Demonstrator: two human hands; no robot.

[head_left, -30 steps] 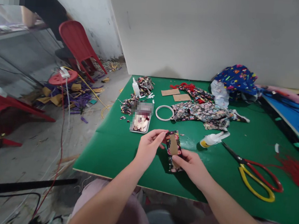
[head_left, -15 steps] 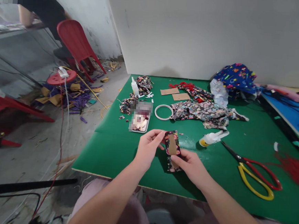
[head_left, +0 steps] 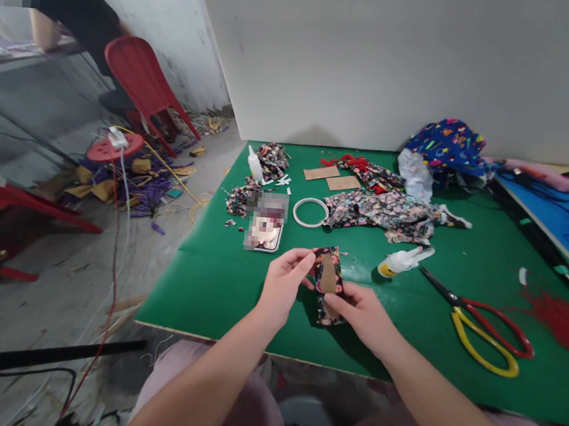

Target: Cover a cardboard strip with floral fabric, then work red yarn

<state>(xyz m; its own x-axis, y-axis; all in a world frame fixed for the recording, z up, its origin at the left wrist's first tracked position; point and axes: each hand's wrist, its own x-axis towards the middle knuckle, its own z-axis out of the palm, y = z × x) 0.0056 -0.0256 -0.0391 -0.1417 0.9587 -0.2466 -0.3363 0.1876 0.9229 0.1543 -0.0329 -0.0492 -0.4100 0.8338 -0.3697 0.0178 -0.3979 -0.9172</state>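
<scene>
Above the near part of the green table, both hands hold a small cardboard piece (head_left: 329, 274) edged with dark floral fabric. Brown cardboard shows down its middle. My left hand (head_left: 286, 280) pinches its upper left edge between thumb and fingers. My right hand (head_left: 363, 312) grips the lower right side, thumb on the front and fingers partly hidden behind. Beyond them lie a phone (head_left: 267, 228), a pale ring (head_left: 295, 212) and crumpled floral fabric (head_left: 383, 214). A small white glue bottle (head_left: 393, 266) lies tilted to the right of the hands.
Scissors (head_left: 482, 324) with red and yellow handles lie at the right, near red threads (head_left: 564, 323). Cardboard pieces (head_left: 322, 172), another white bottle (head_left: 255, 166) and blue patterned fabric (head_left: 447, 147) sit farther back. A white panel (head_left: 374, 69) backs the table (head_left: 210, 286). A person (head_left: 78, 19) sits at far left.
Both hands keep the same hold on the fabric-edged cardboard piece. The table and its things appear shifted very slightly to the left in the view.
</scene>
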